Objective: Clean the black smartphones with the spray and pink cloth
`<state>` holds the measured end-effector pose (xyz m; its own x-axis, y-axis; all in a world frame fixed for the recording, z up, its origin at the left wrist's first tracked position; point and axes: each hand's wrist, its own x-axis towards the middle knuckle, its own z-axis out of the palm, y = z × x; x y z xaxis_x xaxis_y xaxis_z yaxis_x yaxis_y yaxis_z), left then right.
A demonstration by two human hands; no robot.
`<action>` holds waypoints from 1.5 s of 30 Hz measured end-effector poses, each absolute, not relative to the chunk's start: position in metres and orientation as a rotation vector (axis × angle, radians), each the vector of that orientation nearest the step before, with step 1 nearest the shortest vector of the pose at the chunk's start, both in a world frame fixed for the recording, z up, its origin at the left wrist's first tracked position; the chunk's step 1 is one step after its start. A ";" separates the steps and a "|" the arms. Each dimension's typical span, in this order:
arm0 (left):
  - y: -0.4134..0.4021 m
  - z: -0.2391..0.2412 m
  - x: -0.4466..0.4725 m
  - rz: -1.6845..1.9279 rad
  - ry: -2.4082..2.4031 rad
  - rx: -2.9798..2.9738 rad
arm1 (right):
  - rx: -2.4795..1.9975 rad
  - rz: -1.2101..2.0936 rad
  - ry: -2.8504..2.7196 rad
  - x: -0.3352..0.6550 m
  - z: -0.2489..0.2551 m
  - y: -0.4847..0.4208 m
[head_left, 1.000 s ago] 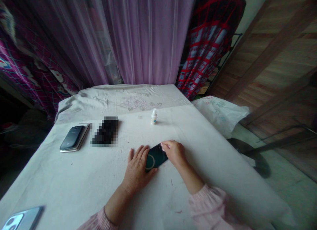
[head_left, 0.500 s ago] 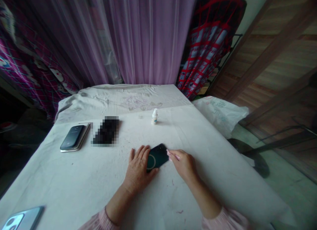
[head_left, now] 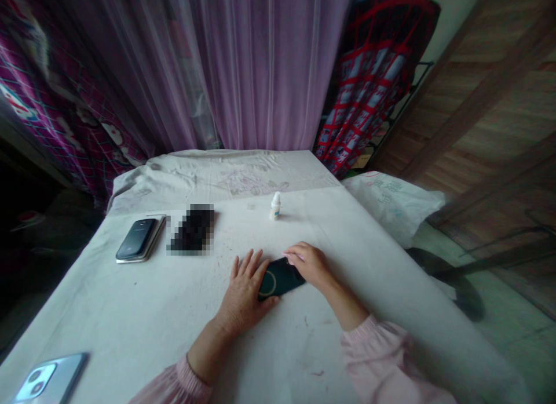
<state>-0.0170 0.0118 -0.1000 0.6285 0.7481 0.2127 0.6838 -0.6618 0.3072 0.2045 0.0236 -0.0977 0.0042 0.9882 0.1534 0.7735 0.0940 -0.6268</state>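
Note:
A dark phone with a pale ring on its back lies on the white cloth. My left hand grips its left end between thumb and forefinger, the other fingers stretched over the cloth. Pinched in my right hand is a small, slim pink tool, its tip at the phone's upper edge near the far right end. My right fingers partly cover that end, and the tool's exact kind does not show. Beyond the hands stands a small white bottle with a white cap.
Two stacked phones lie at the left, beside a pixelated dark object. A silvery-blue phone is at the near left corner. A white plastic bag hangs by the right table edge, and purple curtains close off the back.
My right hand has moved up and left, taking the pink tool from the phone's right end to its upper edge. My left hand still holds the phone. The whole view has shifted slightly.

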 end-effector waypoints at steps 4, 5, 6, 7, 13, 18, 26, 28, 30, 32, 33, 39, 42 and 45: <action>0.014 -0.102 -0.024 0.635 1.383 2.610 | -1.688 0.583 -1.740 0.218 -0.108 0.002; 0.013 -0.102 -0.025 0.665 1.404 2.600 | -1.684 0.607 -1.719 0.219 -0.109 -0.004; 0.013 -0.101 -0.026 0.683 1.400 2.600 | -1.677 0.625 -1.701 0.220 -0.111 -0.010; 0.011 -0.100 -0.026 0.688 1.377 2.610 | -1.667 0.634 -1.686 0.219 -0.111 -0.015; -0.003 -0.101 -0.019 0.532 1.299 2.778 | -1.577 0.593 -1.630 0.203 -0.104 -0.032; -0.007 -0.107 -0.014 0.464 1.340 2.817 | -1.629 0.600 -1.724 0.203 -0.104 -0.019; -0.005 -0.108 -0.012 0.442 1.319 2.827 | -1.634 0.517 -1.891 0.176 -0.102 0.025; -0.005 -0.108 -0.012 0.459 1.312 2.842 | -1.649 0.504 -1.923 0.163 -0.100 0.038; -0.006 -0.108 -0.012 0.496 1.311 2.865 | -1.673 0.514 -1.938 0.151 -0.098 0.050; -0.006 -0.107 -0.011 0.529 1.325 2.881 | -1.694 0.532 -1.948 0.140 -0.096 0.062; -0.006 -0.106 -0.010 0.537 1.335 2.883 | -1.700 0.540 -1.952 0.135 -0.094 0.067; -0.005 -0.105 -0.010 0.570 1.362 2.874 | -1.690 0.567 -1.956 0.130 -0.091 0.074; -0.005 -0.107 -0.011 0.551 1.356 2.869 | -1.658 0.581 -1.939 0.143 -0.095 0.064; -0.004 -0.109 -0.011 0.521 1.357 2.839 | -1.602 0.593 -1.892 0.165 -0.103 0.044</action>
